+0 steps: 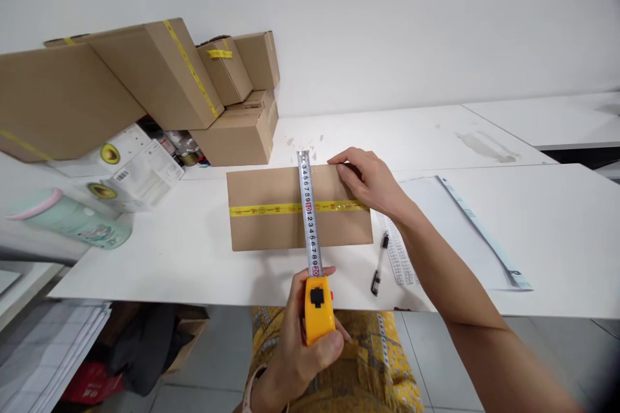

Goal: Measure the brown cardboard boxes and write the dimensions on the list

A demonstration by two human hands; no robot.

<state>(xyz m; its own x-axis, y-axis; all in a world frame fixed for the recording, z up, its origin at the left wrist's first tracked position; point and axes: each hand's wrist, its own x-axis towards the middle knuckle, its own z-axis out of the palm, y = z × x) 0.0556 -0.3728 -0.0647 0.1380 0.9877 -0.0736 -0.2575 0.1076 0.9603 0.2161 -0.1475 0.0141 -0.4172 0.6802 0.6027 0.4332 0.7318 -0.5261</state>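
Observation:
A flat cardboard box (266,226) sealed with yellow printed tape lies on the white table (557,232). My left hand (300,348) is closed round a yellow tape measure (318,310) below the table's near edge. Its steel blade (308,206) runs across the box's top, hooked over the far edge. My right hand (368,181) rests on the box's far right corner, fingers curled over the edge and pressing it down.
A black pen (379,264) and printed paper sheets (450,232) lie right of the box. Several cardboard boxes (159,77) are stacked at the back left, with white product cartons (140,171) and a mint green bottle (72,219). Bags sit under the table.

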